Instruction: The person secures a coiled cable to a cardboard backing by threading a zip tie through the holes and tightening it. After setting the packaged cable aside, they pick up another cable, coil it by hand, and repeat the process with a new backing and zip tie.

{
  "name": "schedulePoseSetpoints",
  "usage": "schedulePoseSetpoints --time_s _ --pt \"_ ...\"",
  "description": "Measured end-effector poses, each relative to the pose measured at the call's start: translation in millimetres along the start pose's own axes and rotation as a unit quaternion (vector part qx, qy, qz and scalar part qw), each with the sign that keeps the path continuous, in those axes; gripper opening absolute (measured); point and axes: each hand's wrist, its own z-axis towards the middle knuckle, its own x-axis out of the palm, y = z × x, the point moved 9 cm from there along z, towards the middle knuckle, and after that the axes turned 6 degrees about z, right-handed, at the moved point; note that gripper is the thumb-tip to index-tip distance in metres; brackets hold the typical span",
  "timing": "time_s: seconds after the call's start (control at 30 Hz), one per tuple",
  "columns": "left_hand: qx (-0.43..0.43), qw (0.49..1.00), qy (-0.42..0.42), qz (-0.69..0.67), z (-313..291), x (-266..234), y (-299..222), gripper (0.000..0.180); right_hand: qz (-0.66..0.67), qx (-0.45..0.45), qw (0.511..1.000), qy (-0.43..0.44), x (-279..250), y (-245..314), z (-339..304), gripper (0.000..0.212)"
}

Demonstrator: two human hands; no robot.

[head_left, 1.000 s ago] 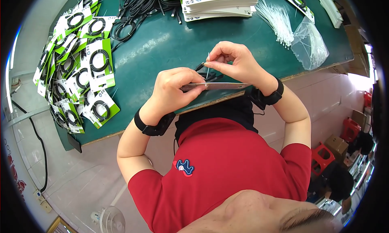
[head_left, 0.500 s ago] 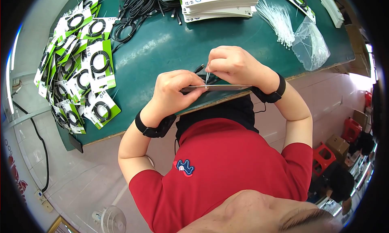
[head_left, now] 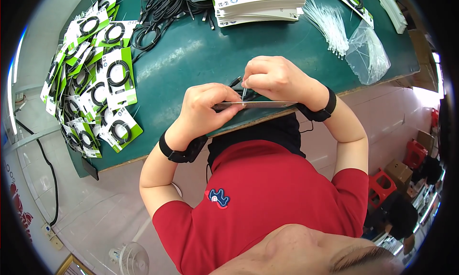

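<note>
Close to the table's near edge, my left hand [head_left: 205, 105] is closed on a display card [head_left: 270, 104], seen nearly edge-on, with thumb and fingers pinching its left end. Behind the card a black cable [head_left: 235, 81] shows in part, its plug end sticking up between my hands; the rest of its coil is hidden. My right hand [head_left: 272, 75] is closed in a pinch on a thin white cable tie [head_left: 244, 93], which stands upright at the card beside my left fingertips. How the tie passes through the card cannot be seen.
Carded coiled cables [head_left: 117, 74] lie heaped on the left of the green table [head_left: 177, 69]. At the back are loose black cables [head_left: 167, 7], a stack of white cards [head_left: 258, 10], loose white cable ties [head_left: 327, 29] and a clear plastic bag [head_left: 368, 55].
My right hand has dipped very slightly toward the card, still pinching the cable tie. My left hand keeps its grip in the same place.
</note>
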Motion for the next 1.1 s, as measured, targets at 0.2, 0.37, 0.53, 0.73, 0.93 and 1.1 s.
schedulePoseSetpoints --time_s 0.2,0.37,0.53,0.73,0.93,1.1 --pt "-0.001 1.0 0.006 0.001 -3 0 -2 0.014 -0.022 -0.008 1.0 0.015 2 6 -1 0.013" --pt "0.004 1.0 0.01 0.002 -3 3 1 0.015 -0.005 -0.031 0.999 -0.003 -1 10 2 0.014" --pt "0.059 0.998 0.016 0.027 -5 5 -6 0.017 0.041 -0.049 0.998 0.004 -2 11 -4 0.014" --pt "0.076 0.995 0.003 0.062 -11 5 -17 0.018 0.021 -0.051 0.998 0.037 1 18 -8 0.011" --pt "0.079 0.993 -0.009 0.086 -18 8 -19 0.018 0.025 -0.058 0.997 0.041 4 19 -11 0.012" --pt "0.095 0.991 0.0 0.09 -20 13 -17 0.017 0.027 -0.056 0.997 0.046 10 19 -13 0.012"
